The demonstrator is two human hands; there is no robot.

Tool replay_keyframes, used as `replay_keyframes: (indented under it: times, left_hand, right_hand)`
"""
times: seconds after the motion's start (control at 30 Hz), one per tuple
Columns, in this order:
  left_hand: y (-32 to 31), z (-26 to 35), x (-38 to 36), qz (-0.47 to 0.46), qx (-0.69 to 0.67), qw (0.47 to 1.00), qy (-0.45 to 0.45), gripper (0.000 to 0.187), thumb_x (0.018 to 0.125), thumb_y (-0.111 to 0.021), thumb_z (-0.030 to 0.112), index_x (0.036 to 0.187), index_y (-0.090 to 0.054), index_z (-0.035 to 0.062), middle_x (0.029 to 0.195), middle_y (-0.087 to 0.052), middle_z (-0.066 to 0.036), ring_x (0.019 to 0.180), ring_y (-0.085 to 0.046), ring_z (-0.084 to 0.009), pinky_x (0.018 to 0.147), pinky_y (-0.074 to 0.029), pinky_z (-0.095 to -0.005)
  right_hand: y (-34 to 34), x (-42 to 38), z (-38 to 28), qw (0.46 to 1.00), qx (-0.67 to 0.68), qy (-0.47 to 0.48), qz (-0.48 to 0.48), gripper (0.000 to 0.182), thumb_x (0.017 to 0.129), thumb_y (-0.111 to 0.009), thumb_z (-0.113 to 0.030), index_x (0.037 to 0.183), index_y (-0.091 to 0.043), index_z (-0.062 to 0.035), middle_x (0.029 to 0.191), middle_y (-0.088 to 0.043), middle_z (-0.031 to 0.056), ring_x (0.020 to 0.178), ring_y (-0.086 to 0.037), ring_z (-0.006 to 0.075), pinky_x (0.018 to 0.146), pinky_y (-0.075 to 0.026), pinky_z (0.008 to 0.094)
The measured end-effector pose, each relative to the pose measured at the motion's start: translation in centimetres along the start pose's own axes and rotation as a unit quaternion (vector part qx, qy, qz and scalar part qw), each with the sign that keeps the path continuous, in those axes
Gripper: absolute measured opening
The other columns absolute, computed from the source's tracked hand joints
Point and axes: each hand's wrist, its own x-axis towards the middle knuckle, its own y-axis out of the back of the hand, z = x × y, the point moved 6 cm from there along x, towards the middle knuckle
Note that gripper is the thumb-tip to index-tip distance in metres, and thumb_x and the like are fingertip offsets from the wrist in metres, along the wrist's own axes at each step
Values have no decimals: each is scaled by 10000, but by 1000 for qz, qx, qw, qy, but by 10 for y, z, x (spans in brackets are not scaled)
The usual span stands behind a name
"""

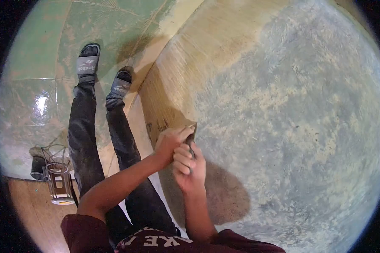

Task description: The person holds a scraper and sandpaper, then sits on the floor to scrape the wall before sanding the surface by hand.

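Observation:
My right hand [191,166] is wrapped around the dark handle of a putty knife [192,137], a small tool with a flat blade. Crossing in from the other side, my left hand [173,140] presses its fingers together along the blade, near the tip. The blade lies against a broad surface [283,105] of mottled grey-green and cream, at its border with a smooth brown band [169,97]. My fingers cover much of the tool, so its full shape is hidden.
My legs [86,135] stretch to the upper left, with slide sandals [88,63] on the green tiled floor [33,55]. A metal-framed work lamp [59,179] stands at lower left beside a dark cylindrical object [39,166]. Wooden flooring [29,206] shows below them.

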Motion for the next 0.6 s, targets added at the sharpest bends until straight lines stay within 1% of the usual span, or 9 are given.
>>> replay_keyframes:
  times: [0.1, 0.17, 0.3, 0.37, 0.4, 0.43, 0.5, 0.57, 0.6]
  left_hand:
    - [6, -18, 14, 32, -45, 998, -24, 339, 898, -533, 126, 1227, -614, 101, 1081, -683, -104, 965, -684, -301, 856, -538, -362]
    - [4, -13, 7, 37, -28, 998, -31, 321, 899, -537, 126, 1208, -619, 104, 1052, -672, -102, 941, -683, -291, 828, -537, -365]
    - [15, 3, 12, 98, 23, 993, -61, 240, 898, -551, 137, 1123, -624, 102, 963, -640, -106, 878, -684, -258, 740, -532, -382]
    - [21, -17, 31, 4, -47, 998, 35, 321, 841, -603, 132, 1157, -613, 76, 998, -657, -191, 911, -682, -335, 746, -536, -435]
    - [26, -26, 32, -11, -139, 984, 109, 239, 887, -546, 109, 1110, -626, 86, 1010, -662, -105, 952, -700, -258, 771, -547, -385]
    - [21, -28, 28, -10, -137, 984, 110, 239, 887, -546, 109, 1110, -626, 86, 1010, -662, -105, 952, -700, -258, 771, -547, -385]
    - [13, -19, 19, 66, -55, 995, -58, 251, 885, -542, 124, 1120, -625, 86, 1002, -664, -108, 975, -696, -264, 787, -545, -387]
    - [9, -12, 10, 37, -24, 999, -15, 279, 871, -553, 150, 1132, -624, 80, 1063, -676, -119, 1018, -686, -284, 830, -539, -385]
    - [10, -18, 16, 28, -48, 998, -1, 292, 863, -557, 155, 1135, -623, 73, 1106, -677, -124, 1040, -681, -290, 850, -536, -380]
  right_hand:
    - [9, 17, -5, 998, -52, 12, 23, 254, 1043, -483, -292, 892, -482, -89, 700, -428, -14, 482, -382, 95, 436, -308, 247]
    - [5, 43, -7, 999, 25, -28, 34, 266, 1053, -468, -310, 902, -482, -92, 724, -436, -11, 479, -386, 94, 429, -297, 248]
    - [6, 8, -8, 997, -68, -9, 18, 251, 1044, -489, -302, 889, -480, -104, 697, -426, -18, 486, -373, 78, 447, -293, 237]
    - [7, 38, -15, 996, -84, -17, 34, 251, 1046, -489, -296, 885, -478, -104, 686, -412, -23, 496, -380, 66, 440, -281, 236]
    - [2, 52, -11, 999, -21, -20, 40, 254, 1052, -482, -298, 894, -479, -99, 685, -410, -21, 500, -391, 65, 428, -271, 238]
    - [-5, 59, -7, 998, 41, -24, 46, 258, 1057, -476, -300, 903, -480, -93, 684, -408, -18, 505, -402, 63, 415, -260, 240]
    - [-10, 34, 1, 999, 14, -27, 35, 270, 1061, -465, -285, 881, -469, -83, 680, -405, -12, 503, -404, 75, 412, -271, 244]
    - [-4, 12, 2, 1000, 19, -1, 18, 279, 1054, -473, -271, 847, -461, -85, 679, -406, -11, 506, -395, 82, 431, -297, 251]
    - [-1, 20, 0, 998, -22, 23, 55, 279, 1055, -469, -268, 838, -449, -92, 684, -417, -12, 491, -382, 84, 427, -300, 258]
